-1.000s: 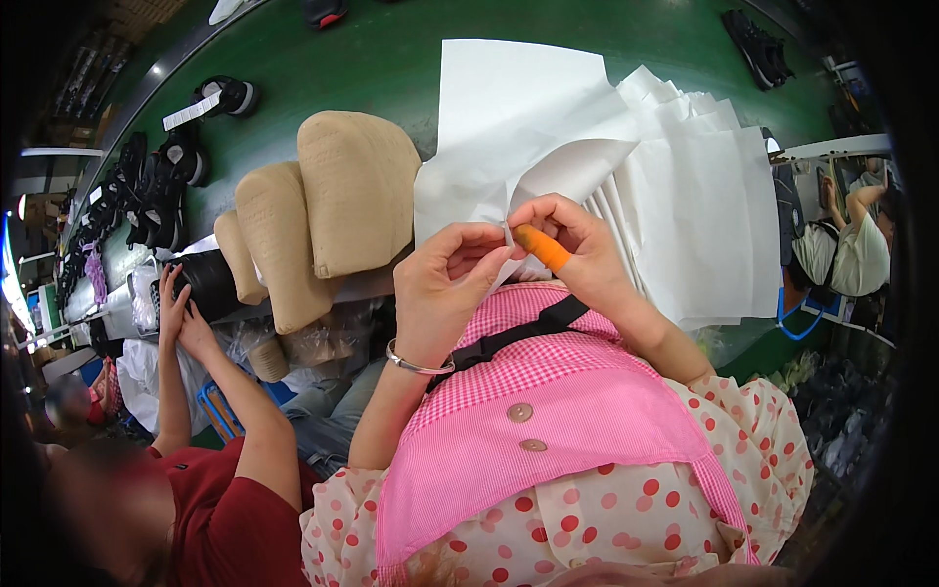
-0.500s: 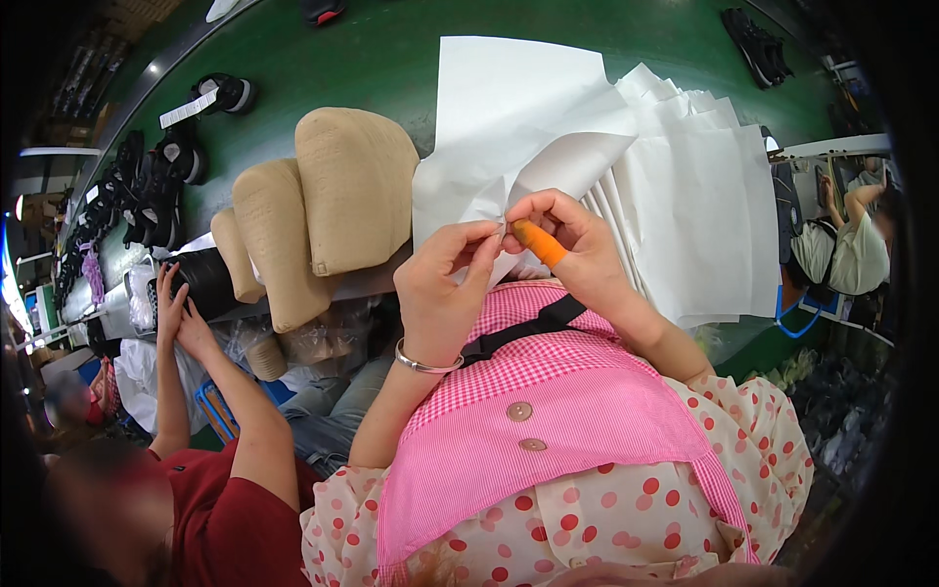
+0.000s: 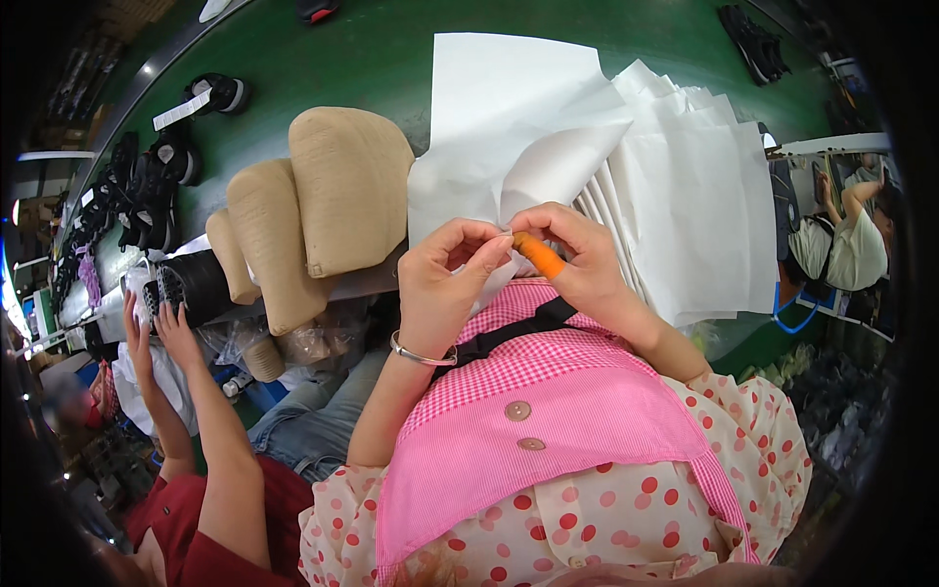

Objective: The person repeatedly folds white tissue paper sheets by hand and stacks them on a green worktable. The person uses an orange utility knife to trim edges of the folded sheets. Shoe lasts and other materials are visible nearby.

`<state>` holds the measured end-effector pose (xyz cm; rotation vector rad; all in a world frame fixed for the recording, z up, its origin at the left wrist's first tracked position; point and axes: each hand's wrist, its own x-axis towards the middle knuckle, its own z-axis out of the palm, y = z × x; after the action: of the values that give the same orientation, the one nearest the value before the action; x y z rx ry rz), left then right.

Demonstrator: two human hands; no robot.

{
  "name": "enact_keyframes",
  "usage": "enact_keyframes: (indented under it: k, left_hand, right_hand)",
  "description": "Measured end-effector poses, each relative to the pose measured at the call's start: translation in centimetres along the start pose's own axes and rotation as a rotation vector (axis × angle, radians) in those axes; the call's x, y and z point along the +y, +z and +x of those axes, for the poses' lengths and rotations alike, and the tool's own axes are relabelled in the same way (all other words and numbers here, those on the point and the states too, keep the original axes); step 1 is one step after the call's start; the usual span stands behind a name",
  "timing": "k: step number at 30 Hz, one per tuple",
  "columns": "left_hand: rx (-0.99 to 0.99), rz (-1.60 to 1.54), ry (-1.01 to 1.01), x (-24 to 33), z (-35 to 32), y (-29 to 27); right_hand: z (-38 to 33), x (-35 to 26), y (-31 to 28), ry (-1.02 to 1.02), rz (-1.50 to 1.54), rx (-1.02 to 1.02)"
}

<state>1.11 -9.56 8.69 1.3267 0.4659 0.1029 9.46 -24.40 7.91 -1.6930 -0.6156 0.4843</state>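
Observation:
My left hand point(image 3: 448, 274), with a silver bangle at its wrist, pinches the near edge of a white paper sheet point(image 3: 518, 88). Thumb to thumb with it, my right hand point(image 3: 579, 262) grips the same edge; an orange finger cot point(image 3: 540, 257) covers its thumb. Between the hands the paper is gathered into a crease, and one part curls up behind my right fingers. The fingertips hide the exact spot being pinched. To the right of the sheet lies a fanned stack of white paper sheets point(image 3: 699, 196).
Several tan, rounded moulded forms point(image 3: 350, 191) lean left of the paper. Black shoes point(image 3: 161, 186) line the green table point(image 3: 377, 59) at far left; another black pair point(image 3: 753, 44) is far right. At my left, a co-worker's hands point(image 3: 161, 333) are by a black, boot-like item point(image 3: 201, 286).
My fingertips have drawn closer together on the paper edge and sit slightly lower. The co-worker's hands have shifted left and spread apart near the black item.

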Motion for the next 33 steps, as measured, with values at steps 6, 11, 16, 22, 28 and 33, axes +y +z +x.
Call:
enact_keyframes:
  k: [6,11,16,22,28,33]
  left_hand:
    - [-0.040,-0.189,-0.050,-0.97,0.63,-0.42]
    - [-0.058,-0.194,-0.046,-0.88,0.60,-0.39]
    - [-0.060,-0.177,-0.042,-0.80,0.52,-0.46]
    - [-0.073,-0.178,-0.060,-0.56,0.65,-0.52]
    - [-0.065,-0.149,-0.064,-0.66,0.59,-0.56]
    - [-0.031,-0.095,-0.067,-0.74,0.58,-0.45]
  right_hand:
    - [-0.01,0.18,0.00,0.037,0.064,0.027]
    - [0.13,0.27,-0.04,0.102,0.105,0.022]
    - [0.28,0.47,0.03,0.072,0.100,0.017]
    - [0.32,0.07,-0.13,0.132,0.082,0.012]
    - [0.28,0.66,0.13,0.072,0.075,0.021]
    - [0.36,0.86,0.40,0.067,0.071,0.024]
